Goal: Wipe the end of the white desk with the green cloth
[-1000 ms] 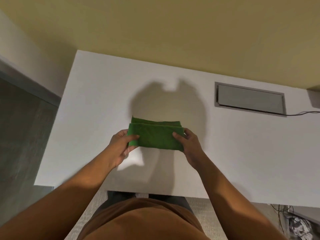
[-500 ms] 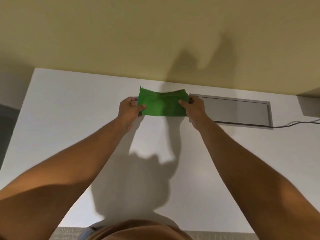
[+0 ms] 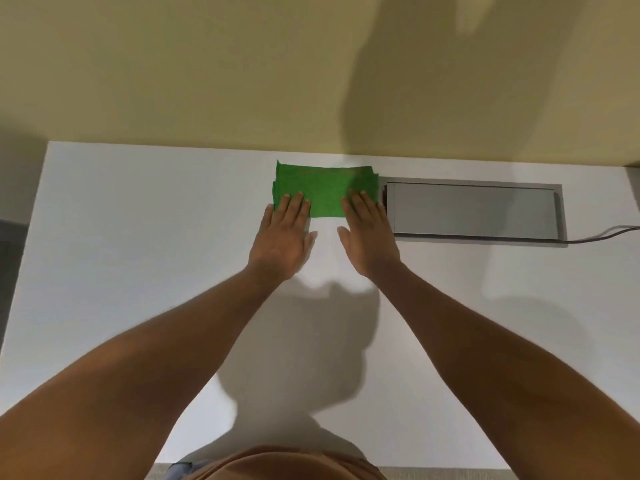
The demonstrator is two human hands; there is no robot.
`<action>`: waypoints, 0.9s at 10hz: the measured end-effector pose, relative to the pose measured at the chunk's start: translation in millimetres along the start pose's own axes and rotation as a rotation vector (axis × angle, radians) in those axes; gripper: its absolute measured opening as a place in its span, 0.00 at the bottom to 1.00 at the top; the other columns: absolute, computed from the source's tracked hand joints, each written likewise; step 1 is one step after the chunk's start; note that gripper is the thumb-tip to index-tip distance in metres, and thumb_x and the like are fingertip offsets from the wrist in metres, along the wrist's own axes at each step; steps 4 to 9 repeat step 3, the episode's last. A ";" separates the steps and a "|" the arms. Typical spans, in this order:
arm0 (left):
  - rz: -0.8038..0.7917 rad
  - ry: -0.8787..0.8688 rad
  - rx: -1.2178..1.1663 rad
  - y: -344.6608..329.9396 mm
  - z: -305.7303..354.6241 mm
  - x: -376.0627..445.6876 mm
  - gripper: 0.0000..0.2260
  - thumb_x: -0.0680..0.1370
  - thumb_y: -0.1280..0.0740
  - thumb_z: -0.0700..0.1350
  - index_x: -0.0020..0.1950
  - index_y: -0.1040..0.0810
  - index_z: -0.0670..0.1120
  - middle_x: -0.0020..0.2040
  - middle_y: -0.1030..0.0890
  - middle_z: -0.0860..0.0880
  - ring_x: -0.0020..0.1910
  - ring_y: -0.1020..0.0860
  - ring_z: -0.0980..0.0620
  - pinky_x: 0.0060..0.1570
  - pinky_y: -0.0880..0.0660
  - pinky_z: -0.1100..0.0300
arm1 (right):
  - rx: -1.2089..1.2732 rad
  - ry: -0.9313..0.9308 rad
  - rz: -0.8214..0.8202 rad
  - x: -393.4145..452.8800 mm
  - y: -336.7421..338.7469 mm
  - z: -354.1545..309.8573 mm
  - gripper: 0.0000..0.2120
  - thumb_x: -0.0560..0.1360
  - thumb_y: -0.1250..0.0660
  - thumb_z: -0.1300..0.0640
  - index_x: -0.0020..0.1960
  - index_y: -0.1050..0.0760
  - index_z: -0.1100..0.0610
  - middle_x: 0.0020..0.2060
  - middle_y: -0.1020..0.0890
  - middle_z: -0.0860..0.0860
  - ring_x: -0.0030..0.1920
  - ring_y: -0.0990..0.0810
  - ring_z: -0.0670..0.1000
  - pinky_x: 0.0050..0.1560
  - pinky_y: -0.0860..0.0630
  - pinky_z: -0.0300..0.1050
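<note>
A yellow wall point(image 3: 207, 64) rises behind, crossed by soft shadows. A grey hatch point(image 3: 474, 211) sits right, its cable point(image 3: 609, 234) trailing off.

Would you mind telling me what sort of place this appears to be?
Probably an office or study: a plain white desk against a yellow wall, with a grey cable hatch set into it and a cable leading away.

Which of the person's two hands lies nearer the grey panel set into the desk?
The right hand: it presses the green cloth right beside the grey panel; the left hand lies farther away.
</note>
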State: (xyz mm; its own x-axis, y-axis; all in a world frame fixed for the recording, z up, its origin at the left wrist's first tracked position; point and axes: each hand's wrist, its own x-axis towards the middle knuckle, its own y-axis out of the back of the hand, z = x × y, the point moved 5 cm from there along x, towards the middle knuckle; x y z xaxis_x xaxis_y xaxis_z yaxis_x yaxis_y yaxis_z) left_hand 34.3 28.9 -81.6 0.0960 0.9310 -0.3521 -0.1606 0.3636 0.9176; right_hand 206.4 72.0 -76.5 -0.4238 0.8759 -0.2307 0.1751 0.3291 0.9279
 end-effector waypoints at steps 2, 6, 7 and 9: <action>-0.108 0.000 0.103 38.4 -5.9 10.2 0.34 0.88 0.56 0.62 0.89 0.53 0.44 0.90 0.52 0.46 0.89 0.54 0.43 0.86 0.57 0.38 | 0.103 -0.064 -0.126 11.5 25.0 -7.8 0.30 0.87 0.44 0.46 0.85 0.45 0.57 0.86 0.45 0.56 0.87 0.49 0.60 0.86 0.49 0.61; 0.028 -0.062 0.057 68.0 -4.3 -6.1 0.33 0.88 0.53 0.61 0.88 0.51 0.43 0.90 0.51 0.44 0.89 0.53 0.44 0.87 0.56 0.39 | 0.224 -0.039 0.053 3.6 61.4 -16.7 0.27 0.87 0.42 0.52 0.83 0.39 0.59 0.84 0.37 0.58 0.85 0.41 0.58 0.85 0.45 0.56; 0.028 -0.062 0.057 68.0 -4.3 -6.1 0.33 0.88 0.53 0.61 0.88 0.51 0.43 0.90 0.51 0.44 0.89 0.53 0.44 0.87 0.56 0.39 | 0.224 -0.039 0.053 3.6 61.4 -16.7 0.27 0.87 0.42 0.52 0.83 0.39 0.59 0.84 0.37 0.58 0.85 0.41 0.58 0.85 0.45 0.56; 0.028 -0.062 0.057 68.0 -4.3 -6.1 0.33 0.88 0.53 0.61 0.88 0.51 0.43 0.90 0.51 0.44 0.89 0.53 0.44 0.87 0.56 0.39 | 0.224 -0.039 0.053 3.6 61.4 -16.7 0.27 0.87 0.42 0.52 0.83 0.39 0.59 0.84 0.37 0.58 0.85 0.41 0.58 0.85 0.45 0.56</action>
